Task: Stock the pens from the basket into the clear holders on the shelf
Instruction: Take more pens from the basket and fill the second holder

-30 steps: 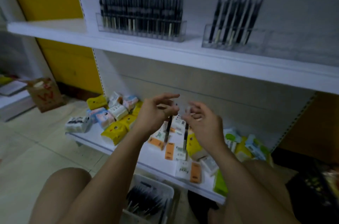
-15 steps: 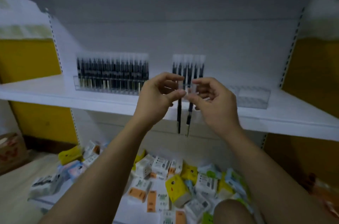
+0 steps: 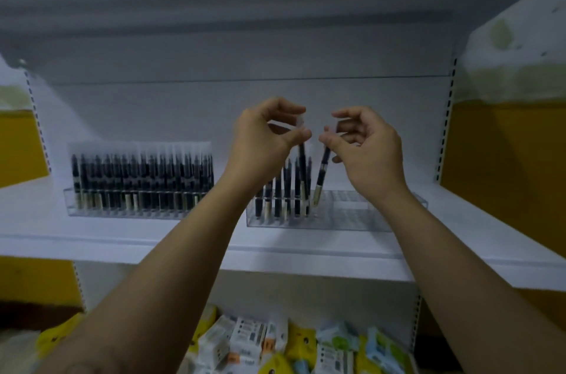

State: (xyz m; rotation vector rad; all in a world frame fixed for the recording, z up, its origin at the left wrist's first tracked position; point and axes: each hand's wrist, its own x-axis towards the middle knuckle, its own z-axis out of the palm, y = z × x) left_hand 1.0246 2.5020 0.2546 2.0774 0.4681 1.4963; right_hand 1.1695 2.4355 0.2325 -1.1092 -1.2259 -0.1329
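Note:
Two clear holders stand on the white shelf (image 3: 459, 238). The left holder (image 3: 122, 211) is packed with several black pens. The right holder (image 3: 352, 220) carries several pens at its left end, and its right part has bare slots. My left hand (image 3: 260, 143) pinches the clear cap of one black pen (image 3: 303, 165), whose tip reaches down among the standing pens. My right hand (image 3: 367, 150) pinches a second black pen (image 3: 321, 177), tilted, with its pale tip at the holder's slots just right of the others. The basket is out of view.
Below the shelf, a lower shelf holds a heap of small yellow, white and blue packets (image 3: 291, 346). Yellow wall panels (image 3: 505, 143) flank the white shelf unit on both sides. The shelf surface to the right of the right holder is bare.
Both hands rose from above the lower shelf to the pen shelf, each carrying a pen. They have moved apart, and the pens now dip into the right holder.

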